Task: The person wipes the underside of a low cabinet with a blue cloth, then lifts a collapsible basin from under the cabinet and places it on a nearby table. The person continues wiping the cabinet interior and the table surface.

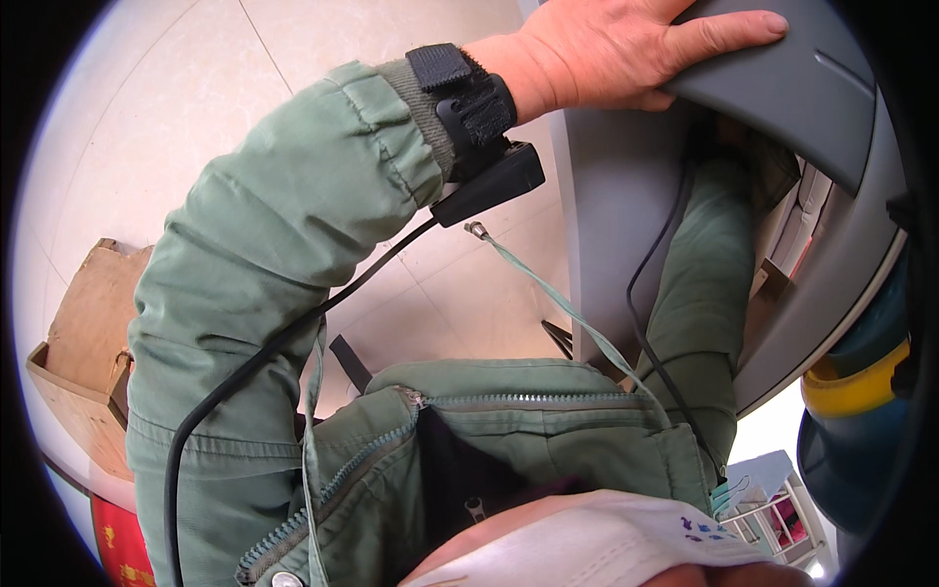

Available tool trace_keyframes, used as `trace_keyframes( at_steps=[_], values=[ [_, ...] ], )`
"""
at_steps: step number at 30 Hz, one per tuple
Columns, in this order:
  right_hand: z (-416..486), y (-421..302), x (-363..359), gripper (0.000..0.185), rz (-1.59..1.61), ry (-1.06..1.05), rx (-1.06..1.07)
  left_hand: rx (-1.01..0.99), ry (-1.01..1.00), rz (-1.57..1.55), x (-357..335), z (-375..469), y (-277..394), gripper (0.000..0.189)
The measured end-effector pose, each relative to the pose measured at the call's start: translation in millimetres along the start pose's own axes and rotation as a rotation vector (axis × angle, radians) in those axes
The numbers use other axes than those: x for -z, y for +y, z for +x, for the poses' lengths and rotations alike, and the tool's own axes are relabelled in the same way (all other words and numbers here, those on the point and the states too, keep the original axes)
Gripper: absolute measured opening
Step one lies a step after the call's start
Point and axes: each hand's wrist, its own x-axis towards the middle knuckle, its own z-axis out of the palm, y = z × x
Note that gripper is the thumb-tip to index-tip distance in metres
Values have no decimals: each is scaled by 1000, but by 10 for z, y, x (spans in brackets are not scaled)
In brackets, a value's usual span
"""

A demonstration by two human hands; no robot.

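Note:
My left hand rests on a grey smooth panel at the top right, with fingers spread and some cut off by the top edge. A black strapped device with a cable sits on that wrist. Below the panel, my right arm in a green sleeve reaches into a dark opening of the grey housing. The right hand is lost in shadow there, so its hold cannot be told. Inside the opening, pale and brown items show beside the sleeve.
An open wooden box stands on the tiled floor at the left, near a red item. A blue and yellow rounded object is at the right. A white rack stands at the lower right. A drawcord hangs from the jacket.

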Motion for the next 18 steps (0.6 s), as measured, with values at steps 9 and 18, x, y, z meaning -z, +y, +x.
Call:
trace_keyframes(
  at_steps=[9, 18],
  values=[
    [206, -206, 41, 54, 24, 48, 62, 98, -111, -256, 30, -23, 6, 107],
    [120, -641, 303, 55, 97, 108, 184, 50, -114, -83, 61, -40, 12, 114]
  ],
)
